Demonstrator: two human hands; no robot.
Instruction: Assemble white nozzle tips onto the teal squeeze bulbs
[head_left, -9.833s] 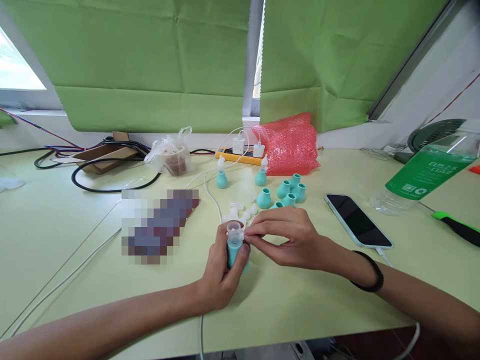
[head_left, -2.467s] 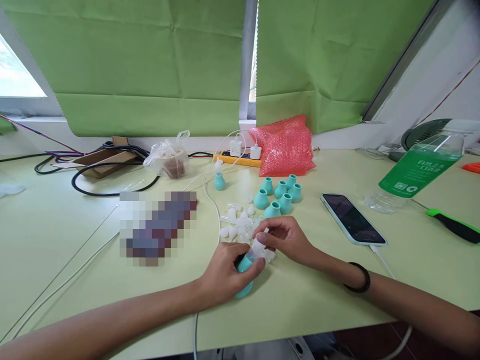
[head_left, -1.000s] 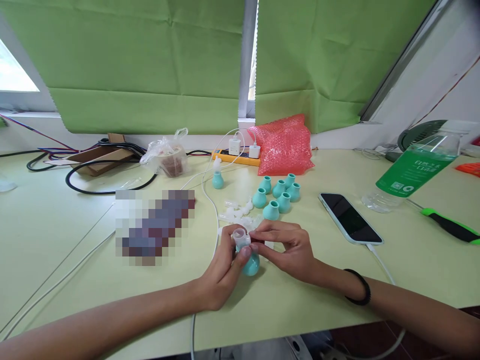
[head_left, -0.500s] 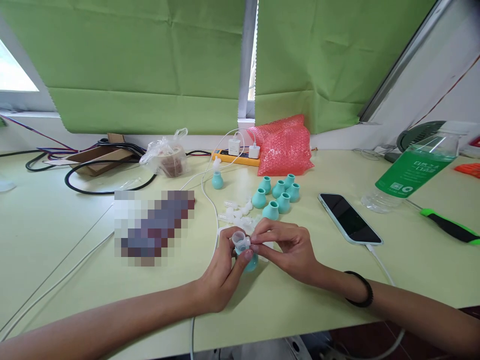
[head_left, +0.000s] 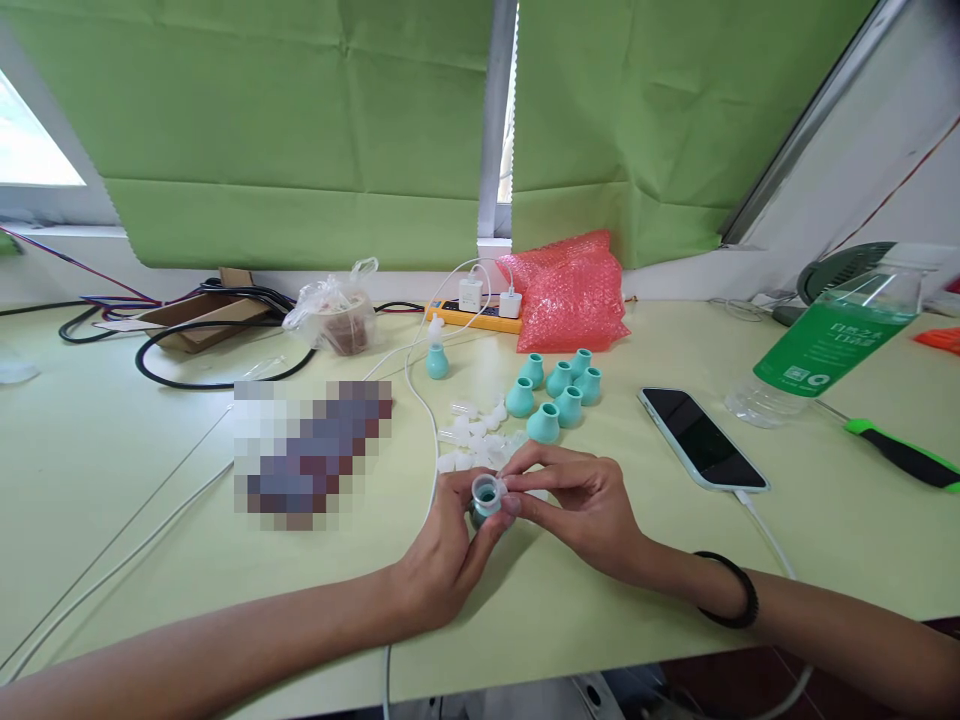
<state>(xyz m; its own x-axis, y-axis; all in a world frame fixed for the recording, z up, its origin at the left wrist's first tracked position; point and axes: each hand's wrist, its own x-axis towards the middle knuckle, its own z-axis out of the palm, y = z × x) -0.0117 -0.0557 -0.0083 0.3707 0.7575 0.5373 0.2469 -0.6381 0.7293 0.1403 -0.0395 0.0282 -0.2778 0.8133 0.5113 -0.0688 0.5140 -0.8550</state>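
Observation:
My left hand (head_left: 442, 562) is closed around a small teal squeeze bulb (head_left: 486, 514), mostly hidden by the fingers. A clear plastic tube piece (head_left: 485, 482) with a round open rim sits at the bulb's mouth, facing up; how deep it goes in cannot be made out. With thumb and fingertips, my right hand (head_left: 589, 508) pinches the piece's side. Just beyond the hands lie several loose translucent white and clear plastic parts (head_left: 476, 430). Several teal bulbs (head_left: 544, 423) stand behind them with open mouths up. Farther back, one bulb (head_left: 436, 362) carries a clear top.
A phone (head_left: 703, 438) on a cable lies to the right, near a tilted bottle (head_left: 829, 335) and a screwdriver (head_left: 900, 455). Pink bubble wrap (head_left: 574, 300) and an orange power strip (head_left: 480, 316) are at the back. A white cable (head_left: 424, 400) runs left of the parts. A blurred object (head_left: 319, 455) lies left.
The clear piece has tipped from leaning to more upright over the bulb, its rim now turned toward me. Both hands stay together in nearly the same place.

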